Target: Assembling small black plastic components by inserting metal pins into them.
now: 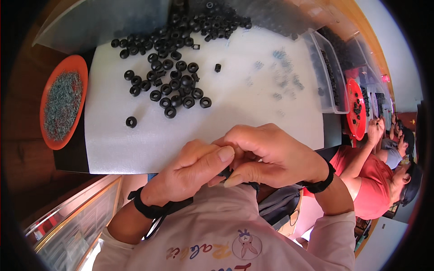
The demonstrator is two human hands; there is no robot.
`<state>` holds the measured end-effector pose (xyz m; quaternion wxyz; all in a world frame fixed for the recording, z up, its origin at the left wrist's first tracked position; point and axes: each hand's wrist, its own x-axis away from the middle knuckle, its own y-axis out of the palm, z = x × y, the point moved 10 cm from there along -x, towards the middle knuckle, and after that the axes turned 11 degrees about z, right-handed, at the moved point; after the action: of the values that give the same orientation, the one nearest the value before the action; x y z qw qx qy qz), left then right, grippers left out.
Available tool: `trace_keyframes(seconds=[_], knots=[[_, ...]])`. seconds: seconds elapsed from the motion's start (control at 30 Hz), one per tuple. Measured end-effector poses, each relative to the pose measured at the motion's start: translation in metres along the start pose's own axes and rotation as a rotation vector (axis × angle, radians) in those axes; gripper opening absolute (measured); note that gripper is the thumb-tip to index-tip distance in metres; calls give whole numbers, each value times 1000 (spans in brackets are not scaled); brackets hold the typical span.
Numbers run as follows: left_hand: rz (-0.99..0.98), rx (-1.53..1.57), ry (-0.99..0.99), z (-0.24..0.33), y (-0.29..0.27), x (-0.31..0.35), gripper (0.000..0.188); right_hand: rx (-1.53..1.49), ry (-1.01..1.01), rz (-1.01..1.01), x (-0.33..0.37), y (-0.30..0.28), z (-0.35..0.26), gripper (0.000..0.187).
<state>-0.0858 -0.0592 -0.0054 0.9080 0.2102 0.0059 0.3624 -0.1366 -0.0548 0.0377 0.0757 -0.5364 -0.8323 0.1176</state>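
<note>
My left hand point(190, 169) and my right hand point(275, 156) are closed together at the near edge of the white work sheet point(253, 119). Thumbs and fingertips meet around a small black part point(224, 173), mostly hidden by the fingers. Ahead of them lie loose black round plastic pieces, each with a hole; a single black ring-like piece point(131, 122) is set apart at the left. One small black cylindrical piece point(218, 67) sits alone near the middle. Tiny metal springs point(282, 81) are scattered in thin clusters on the right of the sheet.
An orange plate point(81, 97) heaped with tiny springs stands at the left. Clear plastic bins point(337, 106) line the right, and a large pile of black pieces point(181, 27) fills the far side. Beyond, a person in a red shirt point(373, 185) works near another orange plate point(360, 131).
</note>
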Motion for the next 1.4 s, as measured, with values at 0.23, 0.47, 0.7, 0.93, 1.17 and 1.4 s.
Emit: trace_keyframes(seconds=[0.23, 0.47, 0.7, 0.93, 1.17, 1.4], knots=[[68, 2, -16, -3, -4, -1, 47, -2, 21, 66, -7, 0, 8, 29], [98, -1, 10, -1, -7, -3, 47, 85, -100, 140, -8, -7, -2, 26], [282, 103, 109, -6, -22, 5, 49, 394, -326, 286, 1, -10, -29, 41], [132, 174, 101, -2, -11, -1, 54, 698, -434, 441, 27, -16, -63, 36], [145, 101, 145, -1, -10, 1, 52, 833, -374, 579, 61, -36, -60, 32], [226, 40, 232, 3, -9, 3, 55, 846, -145, 1311, 151, -190, -42, 23]])
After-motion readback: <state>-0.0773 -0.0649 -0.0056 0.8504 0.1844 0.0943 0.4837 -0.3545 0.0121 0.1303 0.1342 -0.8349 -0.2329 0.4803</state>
